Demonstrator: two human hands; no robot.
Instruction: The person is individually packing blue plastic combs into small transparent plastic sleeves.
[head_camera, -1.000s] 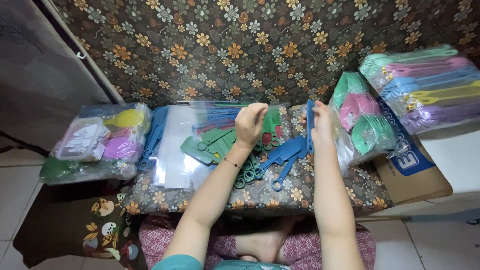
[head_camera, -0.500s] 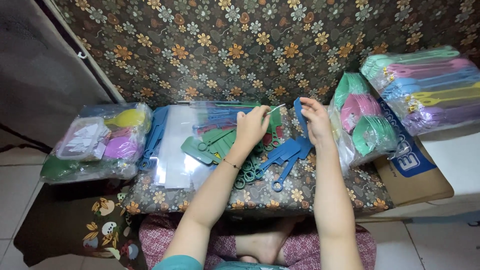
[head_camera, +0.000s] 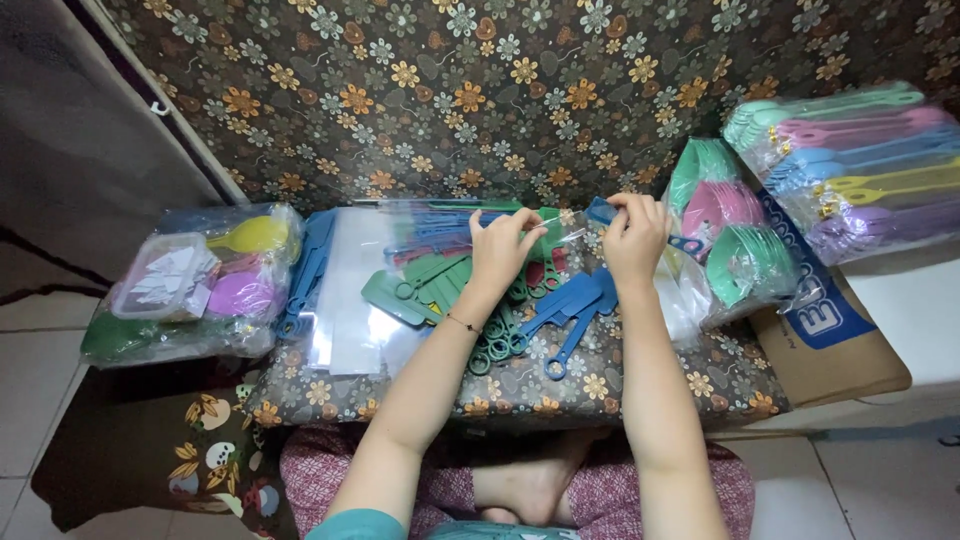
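The blue spatula (head_camera: 602, 212) was held above the cushion (head_camera: 520, 385), the right hand (head_camera: 634, 240) pinched on it, the left hand (head_camera: 500, 250) pinching a clear sleeve (head_camera: 560, 232) at its tip. Bagging appeared under way; seating the spatula called for a steady, open sleeve. Green spatulas (head_camera: 430, 285) lay below.

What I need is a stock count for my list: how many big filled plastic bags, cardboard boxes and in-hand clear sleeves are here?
Big filled plastic bags: 3 (mixed bag at left, green-and-pink bag, pastel spoon bag)
Cardboard box: 1
clear sleeve, pinched by left hand and right hand: 1
Total: 5
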